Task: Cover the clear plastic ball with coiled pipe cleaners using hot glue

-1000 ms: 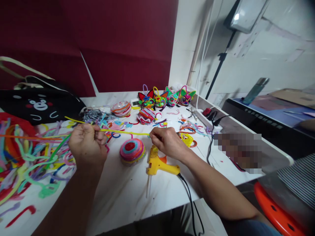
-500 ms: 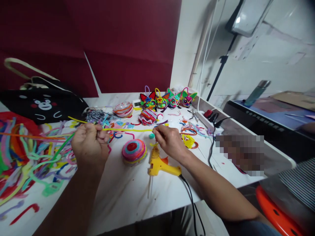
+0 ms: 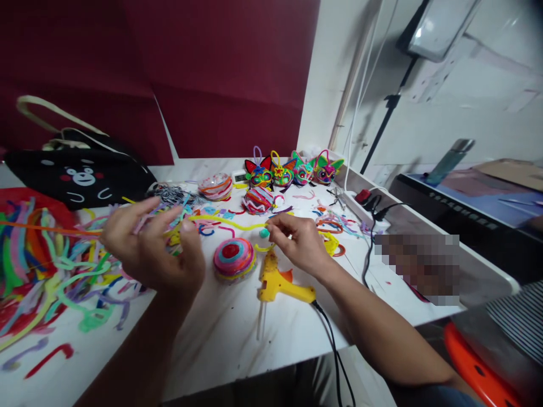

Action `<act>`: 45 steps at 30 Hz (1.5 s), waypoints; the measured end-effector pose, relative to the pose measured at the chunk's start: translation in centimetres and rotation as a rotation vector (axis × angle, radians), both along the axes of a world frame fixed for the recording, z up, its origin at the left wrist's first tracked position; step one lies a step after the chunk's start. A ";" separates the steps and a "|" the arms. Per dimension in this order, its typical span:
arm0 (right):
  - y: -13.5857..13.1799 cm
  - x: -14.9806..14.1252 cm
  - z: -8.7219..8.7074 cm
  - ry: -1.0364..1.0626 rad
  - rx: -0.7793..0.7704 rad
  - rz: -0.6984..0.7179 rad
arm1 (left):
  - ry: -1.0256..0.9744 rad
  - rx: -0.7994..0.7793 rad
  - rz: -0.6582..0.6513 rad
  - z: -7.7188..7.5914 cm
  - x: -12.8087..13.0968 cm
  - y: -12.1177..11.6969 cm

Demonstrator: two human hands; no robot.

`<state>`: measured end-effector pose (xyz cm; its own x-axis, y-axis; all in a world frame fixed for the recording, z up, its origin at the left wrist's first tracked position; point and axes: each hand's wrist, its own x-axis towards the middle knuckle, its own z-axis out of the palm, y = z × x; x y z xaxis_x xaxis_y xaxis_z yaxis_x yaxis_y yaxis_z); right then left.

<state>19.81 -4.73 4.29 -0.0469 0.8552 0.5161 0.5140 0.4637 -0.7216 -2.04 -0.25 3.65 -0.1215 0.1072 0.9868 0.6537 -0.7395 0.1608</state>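
My right hand [image 3: 297, 240] pinches one end of a yellow pipe cleaner [image 3: 229, 224], which stretches leftward in a slight wave. Toward its other end, my left hand [image 3: 155, 249] is raised with fingers apart, a little blurred, and I see nothing gripped in it. Between the hands and nearer to me lies a round ball wrapped in coloured rings [image 3: 235, 257], with a red centre on top. A yellow glue gun [image 3: 282, 285] rests just below my right hand, its nozzle pointing away. By the right fingertips is a small teal piece [image 3: 263, 233].
Loose pipe cleaners [image 3: 91, 271] heap at the left, before a black bag [image 3: 80, 178]. Several finished animal-face ornaments [image 3: 292, 172] line the back. Two more wrapped balls [image 3: 257, 200] sit before them. A cable [image 3: 328, 328] hangs over the front edge; a power strip [image 3: 360, 206] lies at right.
My left hand has let go of the yellow pipe cleaner and spread its fingers. The pipe cleaner, taut before, now sags in a wave from my right hand.
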 end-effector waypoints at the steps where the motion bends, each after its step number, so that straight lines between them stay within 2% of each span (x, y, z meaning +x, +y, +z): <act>1: -0.1 0.0 0.0 -0.023 0.027 -0.007 | 0.109 0.006 -0.009 -0.1 0.2 -0.6; 3: -0.1 -0.2 -0.1 -0.063 0.078 -0.009 | 0.232 -0.118 -0.084 -0.4 0.9 -1.6; 6: -0.3 -0.4 -0.3 -0.091 0.129 -0.018 | 0.259 -0.399 -0.216 -0.5 1.7 -2.1; 8: -0.5 -0.5 -0.3 -0.082 0.115 -0.014 | 0.266 -0.478 -0.241 -0.6 1.7 -1.9; 10: -0.6 -0.6 -0.2 -0.053 0.069 0.010 | 0.307 -0.459 -0.220 -0.7 1.4 -1.5; 18: -0.1 0.0 -0.1 0.074 -0.105 0.119 | 0.445 -0.149 -0.005 -0.7 0.1 0.5; 20: 0.1 0.3 -0.2 0.099 -0.131 0.121 | 0.460 -0.120 0.030 -0.7 0.0 0.9; 24: 0.5 0.9 -0.2 0.111 -0.212 0.139 | 0.340 -0.280 -0.014 -0.6 -0.1 1.4; 28: 0.5 1.3 -0.1 -0.020 -0.254 0.179 | 0.257 -0.396 -0.051 -0.4 -0.2 1.6; 35: 0.4 1.7 0.2 -0.100 -0.265 0.237 | 0.181 -0.437 -0.100 -0.5 -0.6 2.2; 41: 0.5 2.1 0.4 0.076 -0.347 0.392 | 0.276 -0.370 -0.081 -0.6 -1.2 2.7; 45: 0.9 2.4 -0.2 0.050 -0.349 0.358 | 0.252 -0.401 -0.101 -0.4 -1.2 2.8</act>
<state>22.20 -3.82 4.13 -0.3516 0.9121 0.2109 0.3274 0.3308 -0.8851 -3.27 2.60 3.20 0.1464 0.4837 0.8629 0.6373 -0.7132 0.2917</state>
